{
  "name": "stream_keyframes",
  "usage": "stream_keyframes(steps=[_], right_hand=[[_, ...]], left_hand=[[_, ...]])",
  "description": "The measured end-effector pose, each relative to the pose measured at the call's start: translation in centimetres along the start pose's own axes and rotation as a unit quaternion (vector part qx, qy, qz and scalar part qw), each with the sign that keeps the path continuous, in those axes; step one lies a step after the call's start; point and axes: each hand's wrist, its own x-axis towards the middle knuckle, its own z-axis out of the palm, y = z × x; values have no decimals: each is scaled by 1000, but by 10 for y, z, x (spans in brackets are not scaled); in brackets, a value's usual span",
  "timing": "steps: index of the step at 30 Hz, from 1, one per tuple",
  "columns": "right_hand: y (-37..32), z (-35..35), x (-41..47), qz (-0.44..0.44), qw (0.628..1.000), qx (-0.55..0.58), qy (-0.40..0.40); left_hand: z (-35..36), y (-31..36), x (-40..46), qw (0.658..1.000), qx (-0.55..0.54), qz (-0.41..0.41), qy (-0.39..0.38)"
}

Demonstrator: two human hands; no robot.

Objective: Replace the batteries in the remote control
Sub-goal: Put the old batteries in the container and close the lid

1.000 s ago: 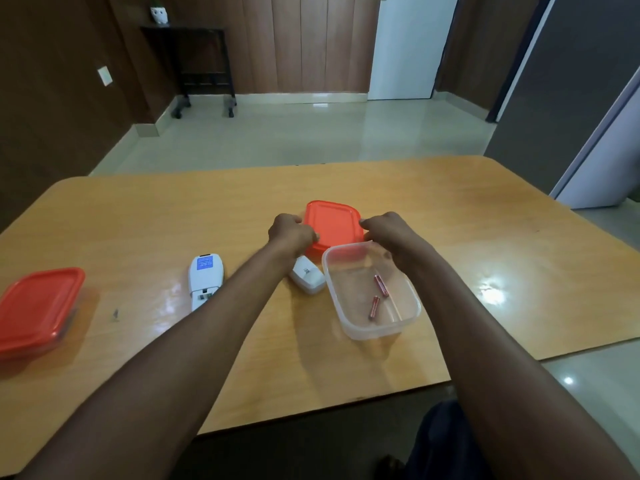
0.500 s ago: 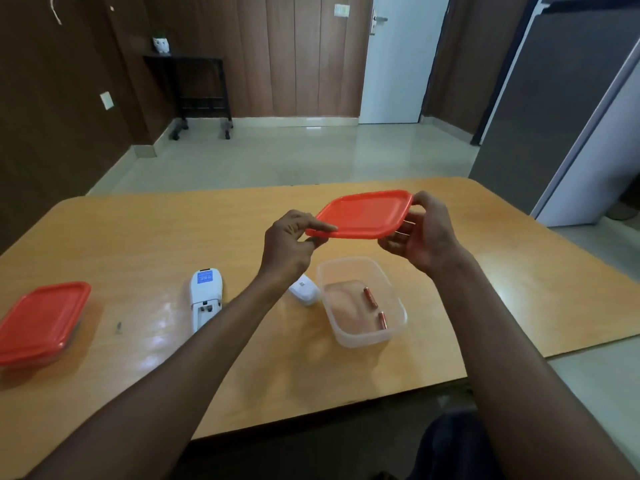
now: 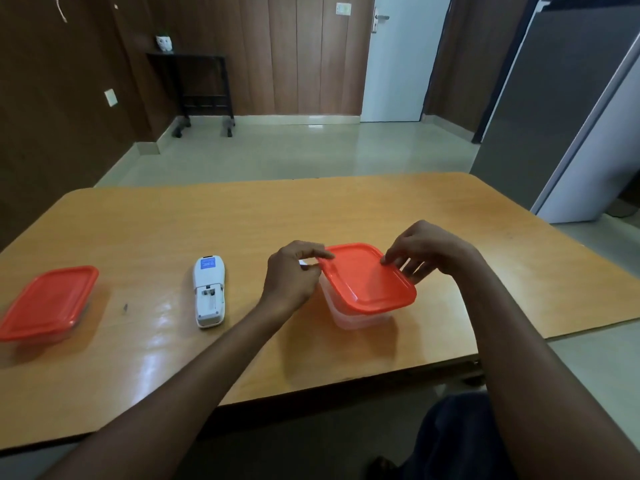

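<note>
Two grips are closed on the orange lid [image 3: 367, 282], which sits on the clear box [image 3: 360, 318] on the surface [image 3: 242, 220]. Its left edge is pinched by the left grip [image 3: 292, 275], its right edge by the right grip [image 3: 429, 251], fingers loosely spread. The remote [image 3: 209, 292] is laid back-up, untouched, left of both.

Clear container [image 3: 360, 315] contents under orange lid [image 3: 367, 277]; far-left container [image 3: 45, 303] partly off-edge

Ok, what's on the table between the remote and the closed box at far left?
Only a small dark speck on bare table, per the head view.
</note>
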Motion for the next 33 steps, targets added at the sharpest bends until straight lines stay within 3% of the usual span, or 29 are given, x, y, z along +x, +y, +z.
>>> stream_keyframes(steps=[3, 5, 8, 19, 33], right_hand=[[-2, 5, 0, 7, 1000, -14, -7], [-3, 7, 0, 6, 1000, -15, -7], [-5, 13, 1, 0, 1000, -21, -6], [-8, 16, 6, 1, 999, -29, -28], [-10, 21, 11, 25, 996, -63, -54]], left_hand=[[-2, 1, -12, 995, -8, -91, 39], [-2, 3, -20, 978, -98, -186, -1], [-2, -2, -29, 948, -191, -244, -71], [-1, 4, -30, 886, -337, -316, -41], [5, 8, -24, 886, -313, -341, -30]])
